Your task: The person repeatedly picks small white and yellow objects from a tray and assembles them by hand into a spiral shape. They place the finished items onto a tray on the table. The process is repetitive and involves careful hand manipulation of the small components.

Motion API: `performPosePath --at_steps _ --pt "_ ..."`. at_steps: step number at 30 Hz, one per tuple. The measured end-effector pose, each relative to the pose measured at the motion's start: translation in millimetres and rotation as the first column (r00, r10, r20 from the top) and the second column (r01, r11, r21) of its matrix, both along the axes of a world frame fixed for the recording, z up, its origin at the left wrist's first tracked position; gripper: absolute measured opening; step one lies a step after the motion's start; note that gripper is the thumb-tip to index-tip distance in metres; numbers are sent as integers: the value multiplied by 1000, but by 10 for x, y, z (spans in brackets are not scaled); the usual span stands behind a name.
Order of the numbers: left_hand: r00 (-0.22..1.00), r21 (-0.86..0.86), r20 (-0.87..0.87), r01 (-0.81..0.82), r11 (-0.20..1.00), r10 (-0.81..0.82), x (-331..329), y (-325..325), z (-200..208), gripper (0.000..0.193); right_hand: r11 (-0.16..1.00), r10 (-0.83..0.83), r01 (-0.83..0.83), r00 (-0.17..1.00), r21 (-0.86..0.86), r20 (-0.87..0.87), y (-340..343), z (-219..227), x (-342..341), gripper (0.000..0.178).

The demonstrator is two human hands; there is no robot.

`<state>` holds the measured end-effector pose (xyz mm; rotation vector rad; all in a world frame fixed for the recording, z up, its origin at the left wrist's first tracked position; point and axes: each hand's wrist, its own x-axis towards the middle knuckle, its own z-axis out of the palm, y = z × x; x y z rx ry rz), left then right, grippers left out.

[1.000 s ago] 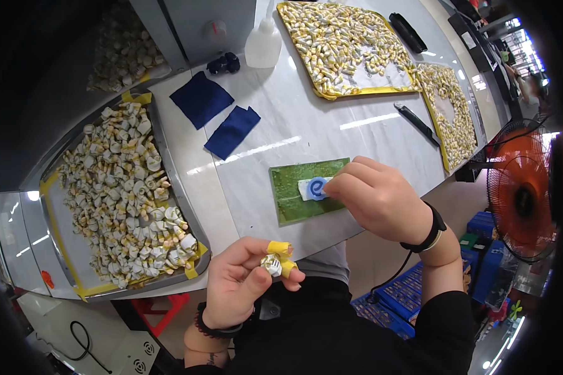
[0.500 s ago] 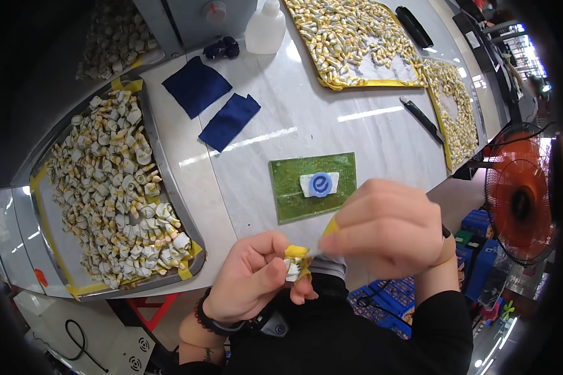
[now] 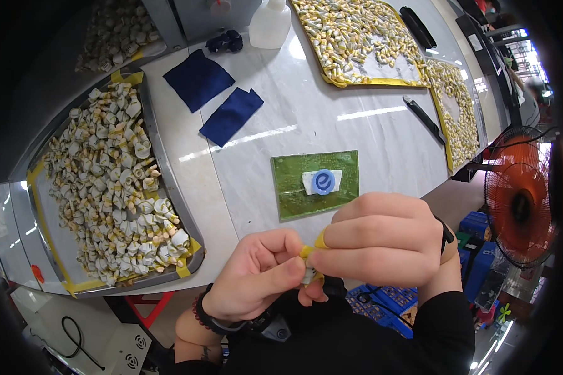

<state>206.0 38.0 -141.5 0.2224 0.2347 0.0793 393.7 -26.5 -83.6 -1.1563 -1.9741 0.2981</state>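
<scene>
My left hand (image 3: 256, 270) pinches a small white and yellow piece (image 3: 310, 275) between thumb and fingers, close to my body. My right hand (image 3: 385, 240) is closed, with its fingertips against the upper side of that piece. A strip of yellow shows at the right fingertips; what they grip there is hidden. Just beyond my hands lies a green rectangular mat (image 3: 288, 203), bearing a white block (image 3: 336, 180) with a round blue disc (image 3: 323, 182) on it.
At left, a metal tray (image 3: 197, 259) holds many white and yellow pieces. Farther off lie two dark blue cloths (image 3: 197, 80), a white bottle (image 3: 271, 26), more filled trays (image 3: 381, 81) and a black-handled knife (image 3: 425, 122). An orange fan (image 3: 520, 200) stands at right.
My right hand has come down against the piece, hiding the thin pale tip seen earlier beside its fingers. The left hand and piece have shifted slightly right. The view has moved slightly.
</scene>
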Motion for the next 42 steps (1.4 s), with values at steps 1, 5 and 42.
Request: performPosePath --at_steps 1,5,42 --pt "1000 12 -3 4 1000 -4 2 3 8 18 1000 -5 5 1000 9 7 -7 2 3 20" --pt "1000 92 23 -5 996 3 23 29 61 16 1000 -7 7 999 21 -32 -74 29 13 21" --pt "971 755 -19 -142 640 238 -202 -107 179 38 190 -747 961 274 -200 606 -949 -420 3078 18"
